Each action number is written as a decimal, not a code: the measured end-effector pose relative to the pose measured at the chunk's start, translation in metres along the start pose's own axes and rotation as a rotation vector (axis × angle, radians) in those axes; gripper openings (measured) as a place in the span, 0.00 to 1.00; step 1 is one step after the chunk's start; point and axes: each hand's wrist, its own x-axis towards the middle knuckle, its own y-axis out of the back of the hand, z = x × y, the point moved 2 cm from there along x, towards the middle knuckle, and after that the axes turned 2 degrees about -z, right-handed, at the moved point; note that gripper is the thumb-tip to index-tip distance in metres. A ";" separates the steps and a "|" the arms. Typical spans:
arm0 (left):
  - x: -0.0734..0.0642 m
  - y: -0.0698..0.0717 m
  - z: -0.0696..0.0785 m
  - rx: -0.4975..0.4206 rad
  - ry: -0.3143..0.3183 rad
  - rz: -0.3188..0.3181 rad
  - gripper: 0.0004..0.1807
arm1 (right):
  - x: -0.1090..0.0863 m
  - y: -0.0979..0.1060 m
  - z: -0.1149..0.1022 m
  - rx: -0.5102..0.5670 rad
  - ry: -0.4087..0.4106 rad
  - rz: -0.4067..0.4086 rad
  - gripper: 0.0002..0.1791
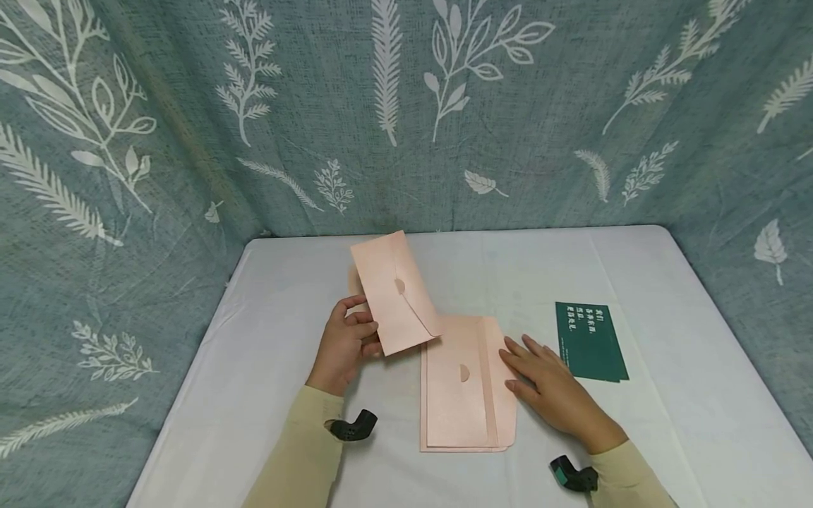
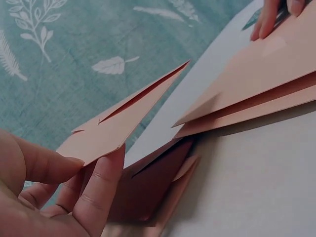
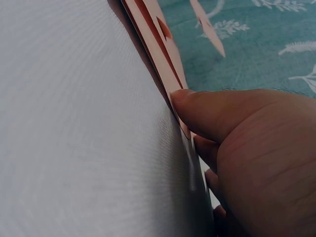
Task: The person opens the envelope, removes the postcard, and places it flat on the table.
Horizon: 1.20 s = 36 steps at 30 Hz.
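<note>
My left hand (image 1: pixel 343 346) pinches a pale pink envelope (image 1: pixel 390 289) by its lower left edge, thumb on one face and fingers behind. In the left wrist view the envelope (image 2: pixel 123 113) is tilted up off the table, its flap tucked into a slit. Part of another pink envelope (image 1: pixel 354 279) shows behind it, mostly hidden. At the middle lies a small stack of pink envelopes (image 1: pixel 454 409), the top one with its flap strip and half-round notch facing up. My right hand (image 1: pixel 552 388) rests its fingertips on the stack's right edge, fingers extended.
Dark green cards (image 1: pixel 593 353) with white writing lie slightly fanned on the right, just beyond my right hand. A white cloth covers the table (image 1: pixel 286 282). Green leaf-patterned curtains (image 1: pixel 406 169) hang along its back and sides.
</note>
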 end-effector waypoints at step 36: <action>-0.035 -0.031 -0.037 0.132 0.146 -0.360 0.28 | 0.002 -0.003 0.006 0.011 -0.005 -0.022 0.31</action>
